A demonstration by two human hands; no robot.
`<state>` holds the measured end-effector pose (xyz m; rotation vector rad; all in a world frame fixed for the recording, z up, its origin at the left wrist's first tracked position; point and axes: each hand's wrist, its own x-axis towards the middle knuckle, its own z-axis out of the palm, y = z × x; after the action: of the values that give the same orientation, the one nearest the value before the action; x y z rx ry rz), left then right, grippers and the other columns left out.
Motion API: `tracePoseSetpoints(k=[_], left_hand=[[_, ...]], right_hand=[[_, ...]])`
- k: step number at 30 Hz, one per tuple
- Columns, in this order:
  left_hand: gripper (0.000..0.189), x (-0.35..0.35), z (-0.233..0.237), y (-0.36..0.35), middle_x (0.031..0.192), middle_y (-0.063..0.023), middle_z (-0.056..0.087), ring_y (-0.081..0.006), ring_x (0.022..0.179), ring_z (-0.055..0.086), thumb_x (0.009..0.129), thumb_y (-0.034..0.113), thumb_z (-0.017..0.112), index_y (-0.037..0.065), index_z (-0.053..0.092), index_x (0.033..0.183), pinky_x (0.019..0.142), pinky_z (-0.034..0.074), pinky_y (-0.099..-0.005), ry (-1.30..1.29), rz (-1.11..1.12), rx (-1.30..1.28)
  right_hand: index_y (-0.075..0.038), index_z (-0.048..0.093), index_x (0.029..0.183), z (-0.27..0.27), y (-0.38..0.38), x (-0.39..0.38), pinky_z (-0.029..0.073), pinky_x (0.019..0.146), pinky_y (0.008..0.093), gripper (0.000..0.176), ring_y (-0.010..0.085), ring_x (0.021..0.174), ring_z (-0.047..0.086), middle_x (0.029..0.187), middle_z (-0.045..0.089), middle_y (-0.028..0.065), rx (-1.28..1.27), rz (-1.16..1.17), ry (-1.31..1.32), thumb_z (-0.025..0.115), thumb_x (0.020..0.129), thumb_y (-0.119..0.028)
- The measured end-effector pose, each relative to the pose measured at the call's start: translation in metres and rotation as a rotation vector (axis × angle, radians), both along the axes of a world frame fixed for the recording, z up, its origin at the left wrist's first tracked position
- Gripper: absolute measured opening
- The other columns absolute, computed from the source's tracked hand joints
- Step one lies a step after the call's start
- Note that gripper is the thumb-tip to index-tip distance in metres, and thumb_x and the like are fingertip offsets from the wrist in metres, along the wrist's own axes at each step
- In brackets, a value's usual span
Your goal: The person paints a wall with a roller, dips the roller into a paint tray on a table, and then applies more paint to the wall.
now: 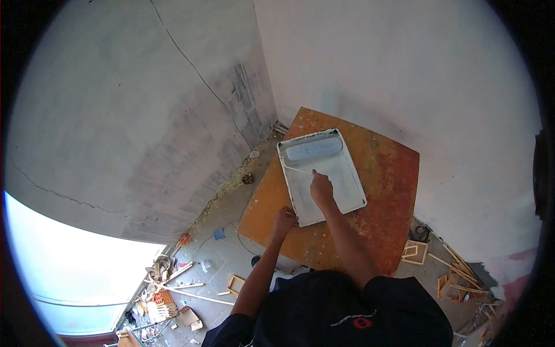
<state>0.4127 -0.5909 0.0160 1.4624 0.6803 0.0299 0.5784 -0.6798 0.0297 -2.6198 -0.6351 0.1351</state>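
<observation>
A paint tray with a white, paint-smeared inside lies on a wooden table. Across its far end rests a paint roller with a pale blue-grey sleeve. My right hand is closed around the roller's handle, above the middle of the tray; the grip itself is mostly hidden in the fist. At the tray's near left corner, my left hand has its fingers closed on the rim.
Walls meet in a corner behind the table; the left wall has cracks and grey patches. Wood scraps and debris litter the floor at lower left. More wooden strips and a small frame lie at right.
</observation>
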Motion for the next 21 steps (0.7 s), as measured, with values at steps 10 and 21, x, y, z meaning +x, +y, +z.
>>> tracePoseSetpoints(k=[10, 21], left_hand=[[0.016, 0.004, -0.029, 0.005, 0.068, -0.0137, 0.059, -0.0197, 0.057, 0.061, 0.073, -0.003, 0.060, -0.002, 0.050, 0.086, 0.049, 0.051, -0.0315, -0.060, -0.037, 0.038], [0.020, 0.001, -0.016, 0.002, 0.069, -0.0121, 0.059, -0.0188, 0.056, 0.060, 0.072, -0.001, 0.062, -0.001, 0.051, 0.089, 0.049, 0.049, -0.0295, 0.006, 0.011, -0.108]], right_hand=[[-0.002, 0.051, 0.113, 0.014, -0.001, -0.009, 0.052, 0.067, 0.0407, 0.030, 0.0321, 0.079, 0.062, 0.086, 0.059, 0.0185, -0.032, -0.044, 0.024, 0.039, 0.087, -0.011], [0.000, 0.056, 0.100, 0.006, -0.002, -0.008, 0.052, 0.066, 0.0407, 0.024, 0.0327, 0.079, 0.062, 0.086, 0.060, 0.0192, -0.007, -0.052, 0.022, 0.040, 0.089, -0.012]])
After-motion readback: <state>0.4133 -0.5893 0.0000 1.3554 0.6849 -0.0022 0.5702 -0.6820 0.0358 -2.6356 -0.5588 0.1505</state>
